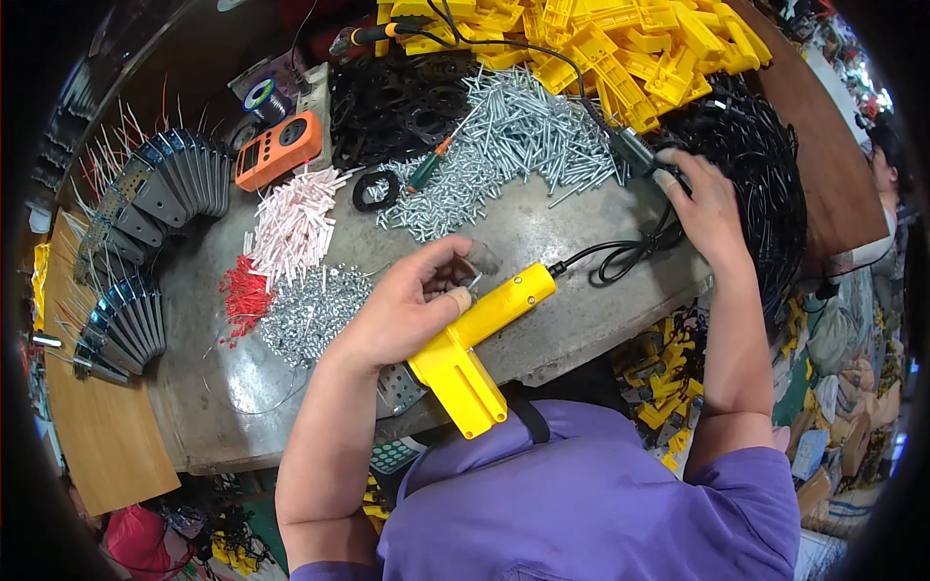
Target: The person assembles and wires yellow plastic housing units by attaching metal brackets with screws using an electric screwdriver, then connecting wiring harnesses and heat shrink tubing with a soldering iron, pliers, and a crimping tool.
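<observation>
A yellow gun-shaped plastic housing (492, 308) lies at the table's near edge, its black cable (591, 250) running toward the right. My left hand (417, 302) is over the housing, fingers curled, with a small silver screw (475, 282) at the fingertips. Further right, my right hand (705, 198) closes its thumb and fingers on the end of a dark, corded electric screwdriver (634, 151). The screwdriver's bit is not visible. A perforated metal plate (399, 389) is partly hidden beneath my left wrist and the housing.
Long screws (533, 131) are heaped beyond my hands, below yellow housing shells (620, 48). Black cables (751, 165) pile up at right. Leftward are white sleeves (295, 223), red caps (245, 295), small metal parts (315, 315), an orange meter (279, 152) and wired metal plates (184, 179).
</observation>
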Demonstrator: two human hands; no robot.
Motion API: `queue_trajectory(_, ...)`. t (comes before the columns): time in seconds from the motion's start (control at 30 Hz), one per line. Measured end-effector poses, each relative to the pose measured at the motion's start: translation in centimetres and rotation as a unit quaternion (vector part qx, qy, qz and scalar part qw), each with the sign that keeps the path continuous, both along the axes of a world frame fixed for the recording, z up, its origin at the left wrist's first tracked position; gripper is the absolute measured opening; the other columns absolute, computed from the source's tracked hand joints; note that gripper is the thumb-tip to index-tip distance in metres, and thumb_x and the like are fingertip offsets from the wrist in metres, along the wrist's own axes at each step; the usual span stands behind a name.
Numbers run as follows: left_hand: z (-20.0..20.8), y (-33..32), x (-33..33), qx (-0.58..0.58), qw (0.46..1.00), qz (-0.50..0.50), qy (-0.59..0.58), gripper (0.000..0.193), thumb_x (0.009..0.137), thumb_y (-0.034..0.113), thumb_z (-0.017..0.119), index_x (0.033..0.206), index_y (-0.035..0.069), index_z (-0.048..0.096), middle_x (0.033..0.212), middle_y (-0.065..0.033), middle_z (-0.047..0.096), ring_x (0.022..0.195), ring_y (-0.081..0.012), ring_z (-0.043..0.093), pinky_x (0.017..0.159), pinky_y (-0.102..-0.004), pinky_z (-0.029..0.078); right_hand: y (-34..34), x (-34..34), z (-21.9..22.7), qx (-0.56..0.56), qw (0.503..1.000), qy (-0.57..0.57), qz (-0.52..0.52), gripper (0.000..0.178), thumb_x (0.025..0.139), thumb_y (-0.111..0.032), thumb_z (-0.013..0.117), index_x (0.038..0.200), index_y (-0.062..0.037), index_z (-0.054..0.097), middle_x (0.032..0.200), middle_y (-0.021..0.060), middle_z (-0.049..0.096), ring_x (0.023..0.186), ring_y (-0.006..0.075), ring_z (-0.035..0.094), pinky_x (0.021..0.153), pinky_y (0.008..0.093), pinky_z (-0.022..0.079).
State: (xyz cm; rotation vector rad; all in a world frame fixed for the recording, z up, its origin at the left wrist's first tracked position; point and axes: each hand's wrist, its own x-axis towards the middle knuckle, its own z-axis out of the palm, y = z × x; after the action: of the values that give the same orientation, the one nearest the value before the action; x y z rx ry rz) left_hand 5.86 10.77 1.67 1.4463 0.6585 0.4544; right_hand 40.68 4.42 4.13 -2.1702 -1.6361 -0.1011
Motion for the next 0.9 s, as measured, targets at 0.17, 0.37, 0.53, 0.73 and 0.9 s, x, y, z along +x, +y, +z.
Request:
queue_trajectory(0.17, -0.1, -0.3, -0.6, 0.017, 0.999, 0.014, 0.029, 0.043, 0.083, 0.003, 0.058, 0.125, 0.002, 0.049, 0.102, -0.0032, 0.054, 0.095, -0.0105, 0.053, 0.087, -0.0262, 0.044, -0.4, -2.6, 0.4, 0.063, 0.968, 0.168, 0.174, 0.039, 0.085, -0.018, 0.062, 0.124, -0.0109, 0.06, 0.138, 0.0186, 0.047, 0.13, 0.0315, 0.043, 0.109, 0.0417, 0.03)
queue_trajectory(0.37, -0.2, -0.6, -0.6, 0.032, 0.998, 0.033, 0.036, 0.043, 0.086, 0.007, 0.062, 0.126, 0.001, 0.047, 0.101, -0.0055, 0.056, 0.092, -0.0119, 0.054, 0.085, -0.0272, 0.046, -1.2, 3.0, 0.4, 0.01, 0.971, 0.238, 0.025, 0.044, 0.084, -0.011, 0.064, 0.126, -0.0043, 0.052, 0.128, 0.0187, 0.054, 0.122, 0.0301, 0.051, 0.102, 0.0362, 0.038)
queue_trajectory(0.53, -0.1, -0.4, -0.3, 0.05, 0.996, 0.011, 0.066, 0.042, 0.086, 0.007, 0.065, 0.124, 0.001, 0.05, 0.099, -0.0012, 0.057, 0.092, -0.0085, 0.053, 0.085, -0.0251, 0.044, -3.8, 2.7, -1.6, -0.095, 0.993, -0.022, 0.064, 0.061, 0.084, -0.015, 0.065, 0.136, -0.0024, 0.036, 0.127, 0.0233, 0.052, 0.119, 0.0395, 0.05, 0.098, 0.0418, 0.042)
queue_trajectory(0.73, -0.3, -0.3, -0.3, 0.1, 0.99, 0.019, 0.102, 0.039, 0.086, 0.006, 0.065, 0.122, -0.001, 0.051, 0.1, -0.002, 0.058, 0.093, -0.0094, 0.053, 0.085, -0.0251, 0.045, -3.9, 1.2, -0.5, 0.17, 0.98, 0.084, 0.055, 0.061, 0.089, -0.015, 0.061, 0.141, -0.0022, 0.032, 0.123, 0.0162, 0.056, 0.11, 0.0288, 0.057, 0.093, 0.0352, 0.044)
queue_trajectory(0.9, 0.0, -0.2, -0.4, 0.049, 0.996, 0.016, 0.076, 0.032, 0.085, 0.009, 0.066, 0.114, 0.001, 0.055, 0.099, -0.0039, 0.057, 0.093, -0.0119, 0.054, 0.084, -0.0277, 0.046, -3.4, -3.9, 4.1, 0.313, 0.8, 0.439, 0.262, 0.045, 0.089, -0.012, 0.06, 0.129, 0.0006, 0.043, 0.11, 0.0129, 0.053, 0.088, 0.0182, 0.055, 0.071, 0.0299, 0.047)
